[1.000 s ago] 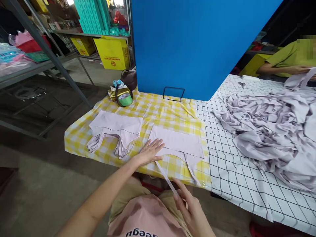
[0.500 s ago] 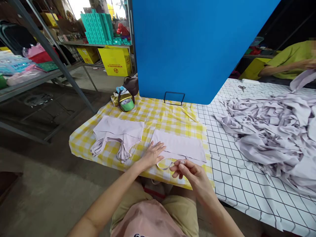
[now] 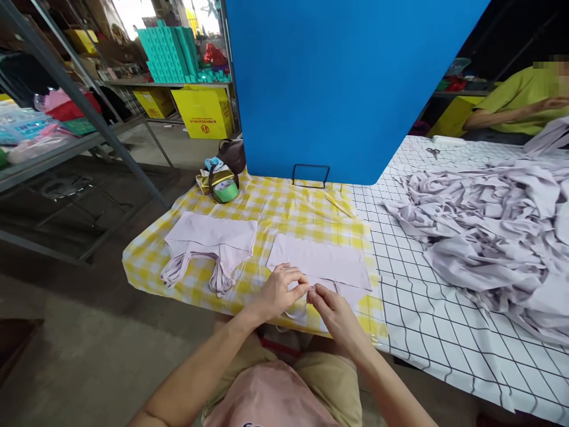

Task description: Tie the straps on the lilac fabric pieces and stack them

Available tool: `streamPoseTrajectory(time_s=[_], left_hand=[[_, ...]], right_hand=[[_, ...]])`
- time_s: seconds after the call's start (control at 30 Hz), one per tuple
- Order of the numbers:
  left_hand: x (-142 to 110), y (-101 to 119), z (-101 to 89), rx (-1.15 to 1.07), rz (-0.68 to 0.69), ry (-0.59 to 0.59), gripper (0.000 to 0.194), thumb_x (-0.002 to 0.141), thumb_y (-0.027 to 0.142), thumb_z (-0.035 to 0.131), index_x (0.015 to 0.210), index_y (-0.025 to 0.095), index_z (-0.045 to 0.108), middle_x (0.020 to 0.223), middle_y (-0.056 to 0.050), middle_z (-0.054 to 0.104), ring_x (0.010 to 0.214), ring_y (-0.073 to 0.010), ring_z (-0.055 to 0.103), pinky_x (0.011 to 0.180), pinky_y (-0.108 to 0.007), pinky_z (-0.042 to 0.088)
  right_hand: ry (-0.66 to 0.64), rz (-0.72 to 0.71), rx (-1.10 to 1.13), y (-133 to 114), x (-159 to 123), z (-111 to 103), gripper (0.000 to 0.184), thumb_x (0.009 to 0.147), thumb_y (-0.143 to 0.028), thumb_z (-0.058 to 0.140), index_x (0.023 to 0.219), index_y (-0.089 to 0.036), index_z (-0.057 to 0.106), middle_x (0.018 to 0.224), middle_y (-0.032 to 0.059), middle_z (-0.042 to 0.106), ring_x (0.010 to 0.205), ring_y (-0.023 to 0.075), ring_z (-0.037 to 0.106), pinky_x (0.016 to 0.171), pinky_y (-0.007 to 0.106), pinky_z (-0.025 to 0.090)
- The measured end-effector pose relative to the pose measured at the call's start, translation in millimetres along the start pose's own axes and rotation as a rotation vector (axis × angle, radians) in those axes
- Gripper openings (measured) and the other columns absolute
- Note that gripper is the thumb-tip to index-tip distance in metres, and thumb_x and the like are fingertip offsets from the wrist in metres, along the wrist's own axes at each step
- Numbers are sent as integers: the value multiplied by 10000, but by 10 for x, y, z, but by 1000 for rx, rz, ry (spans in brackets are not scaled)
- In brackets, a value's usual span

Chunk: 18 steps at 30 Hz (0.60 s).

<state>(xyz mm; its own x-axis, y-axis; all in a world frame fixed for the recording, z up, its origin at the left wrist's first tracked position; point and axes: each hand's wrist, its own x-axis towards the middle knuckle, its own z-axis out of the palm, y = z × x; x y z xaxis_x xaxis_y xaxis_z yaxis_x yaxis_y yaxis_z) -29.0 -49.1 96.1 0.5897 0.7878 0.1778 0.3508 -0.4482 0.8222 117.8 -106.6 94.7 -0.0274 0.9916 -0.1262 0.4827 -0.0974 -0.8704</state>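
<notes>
Both hands meeting at the near edge of the yellow checked cloth (image 3: 284, 216). Left hand (image 3: 278, 290) curled, fingertips pinched on the thin strap (image 3: 297, 311) of the pale lilac garment (image 3: 320, 264). Right hand (image 3: 331, 305) coming in from the right, thumb and forefinger closed on the same strap, tips touching the left hand's. Strap seemingly doubled over between the two pinches, a loop sagging below toward the table edge; exact fold hidden by the fingers.

Garment lying flat, body spread wide across the cloth, straps toward the person, probably so the straps stay in easy reach and the body stays smooth. Just left of it, apart, a stack of like garments (image 3: 208, 240), also flat, straps bunched and hanging toward the near edge, likely set aside the same way round for neat stacking.

Far left corner of the cloth: green tape roll (image 3: 226, 190) beside a small dark bag (image 3: 233, 154), out of the working patch. Blue board (image 3: 342, 83) standing upright behind on a black wire stand (image 3: 311, 175), screening off the back. To the right, white gridded cloth (image 3: 427, 308) bearing a loose heap of lilac fabric (image 3: 489, 231), well apart from the hands. Scissors (image 3: 432, 152) at the far side near another person (image 3: 518, 104) in a green top, handling fabric.
</notes>
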Motion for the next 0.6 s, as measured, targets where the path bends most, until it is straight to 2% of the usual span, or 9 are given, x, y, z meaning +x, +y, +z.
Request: streamPoseTrajectory(time_s=[0.1,0.17,0.27,0.33,0.43,0.5,0.6], left_hand=[[7,-40,35,51,-45,45,162,766,177,552,605,172,568,669,14,634,727,-135,578,894,-313,362],[5,-64,64,90,-108,64,166,727,133,550,565,168,558,636,10,626,707,-141,569,840,-308,374],[5,-104,104,103,-217,77,169,676,110,535,516,162,542,592,9,609,668,-142,549,795,-302,380],[12,-143,118,41,-313,73,150,649,117,522,506,155,541,572,10,594,646,-140,538,724,-274,392],[26,-228,120,-140,-458,1,127,630,157,499,515,141,551,512,33,528,578,-121,497,581,-225,366],[30,-296,124,-229,-498,-61,152,633,193,482,503,135,538,462,49,453,516,-100,443,515,-208,326],[31,-393,149,-276,-495,-109,205,657,240,463,489,134,512,440,53,400,468,-84,391,476,-200,303]], right_hand=[[58,-29,7,102,14,67,262,793,-432,429,656,-213,465,748,26,524,691,167,495,620,276,405],[53,-19,120,186,22,149,205,753,-418,483,754,-214,462,808,25,535,724,165,513,652,281,425],[38,11,249,276,24,279,238,749,-381,476,912,-214,426,655,-42,469,590,142,492,570,257,413],[76,-8,158,287,22,334,236,763,-326,459,965,-208,433,589,-68,409,514,131,443,513,240,377],[158,-107,-73,265,29,351,157,796,-257,440,931,-208,504,665,-16,509,566,140,485,549,247,386],[204,-196,-167,262,45,338,142,841,-260,412,850,-211,545,741,26,559,633,151,531,588,253,401],[211,-305,-257,296,82,309,247,895,-288,380,767,-211,577,743,38,556,650,148,546,594,244,404]])
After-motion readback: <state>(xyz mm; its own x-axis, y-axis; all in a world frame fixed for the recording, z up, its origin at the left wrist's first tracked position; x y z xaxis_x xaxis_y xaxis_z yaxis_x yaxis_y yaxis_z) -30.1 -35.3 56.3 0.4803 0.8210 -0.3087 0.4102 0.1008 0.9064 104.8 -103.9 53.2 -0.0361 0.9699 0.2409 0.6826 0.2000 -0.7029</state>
